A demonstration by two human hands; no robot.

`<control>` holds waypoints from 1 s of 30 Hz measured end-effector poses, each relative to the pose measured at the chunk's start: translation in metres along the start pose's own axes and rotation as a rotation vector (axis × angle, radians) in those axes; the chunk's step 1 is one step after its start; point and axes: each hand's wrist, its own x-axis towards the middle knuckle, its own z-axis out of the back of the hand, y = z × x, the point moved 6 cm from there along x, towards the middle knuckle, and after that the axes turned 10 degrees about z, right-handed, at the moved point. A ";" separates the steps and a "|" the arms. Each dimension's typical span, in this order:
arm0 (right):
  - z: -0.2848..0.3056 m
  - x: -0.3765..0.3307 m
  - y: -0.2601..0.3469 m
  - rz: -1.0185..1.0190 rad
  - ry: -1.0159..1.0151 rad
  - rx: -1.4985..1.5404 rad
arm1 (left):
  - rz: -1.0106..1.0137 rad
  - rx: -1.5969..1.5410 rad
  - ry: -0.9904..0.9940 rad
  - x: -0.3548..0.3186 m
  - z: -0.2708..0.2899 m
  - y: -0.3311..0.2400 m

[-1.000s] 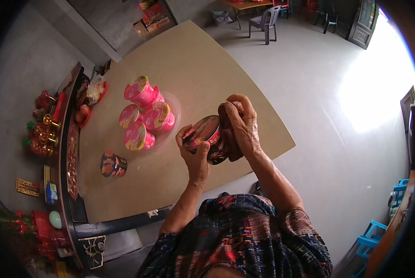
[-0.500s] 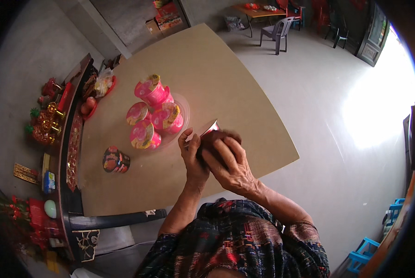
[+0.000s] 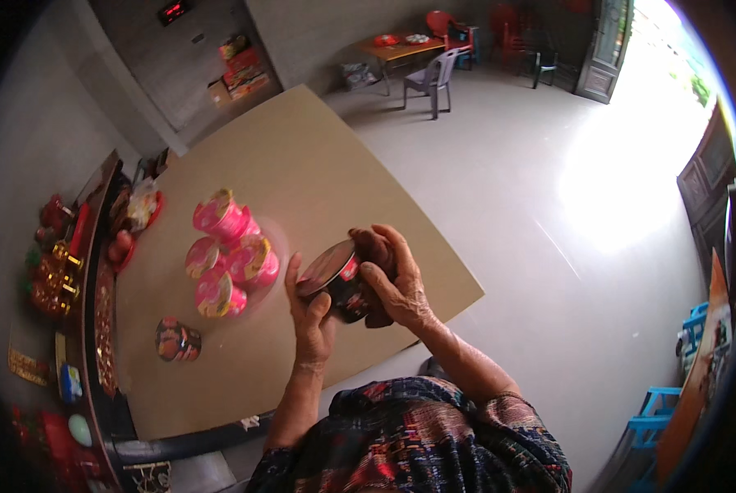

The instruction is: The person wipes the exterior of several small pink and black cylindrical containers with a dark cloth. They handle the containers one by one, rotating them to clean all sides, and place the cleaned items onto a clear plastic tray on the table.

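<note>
A black instant noodle cup (image 3: 348, 296) with a dark reddish lid is held tilted above the table's near part. My left hand (image 3: 309, 316) grips its left side, thumb near the rim and fingers behind. My right hand (image 3: 396, 283) is closed around a bunched brown cloth (image 3: 373, 249) and presses it against the cup's right side. Further left, another black noodle cup (image 3: 177, 340) stands alone on the table. Several pink noodle cups (image 3: 253, 261) with patterned lids are grouped on a clear round tray (image 3: 277, 246), some of them stacked.
The tan table (image 3: 327, 156) spreads out before me. Along its left side runs a dark wooden altar (image 3: 96, 271) with ornaments and a red fruit dish (image 3: 126, 251). A grey chair (image 3: 432, 80) and a small table (image 3: 401, 51) stand far off; blue stools (image 3: 655, 411) are at the right.
My head view has shifted, moving the scene leftward and down. The cup in my hands has turned, so its lid and dark side now show. The brown cloth has moved to its right side.
</note>
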 end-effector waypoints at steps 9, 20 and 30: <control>-0.014 -0.011 0.035 0.438 0.036 -0.527 | 0.022 0.057 0.051 0.014 0.028 0.020; -0.052 -0.067 0.056 0.893 0.577 -0.721 | 0.059 0.118 -0.161 0.021 0.066 0.037; -0.058 -0.029 0.053 0.686 0.285 -0.882 | -0.053 0.176 -0.247 0.009 0.044 0.013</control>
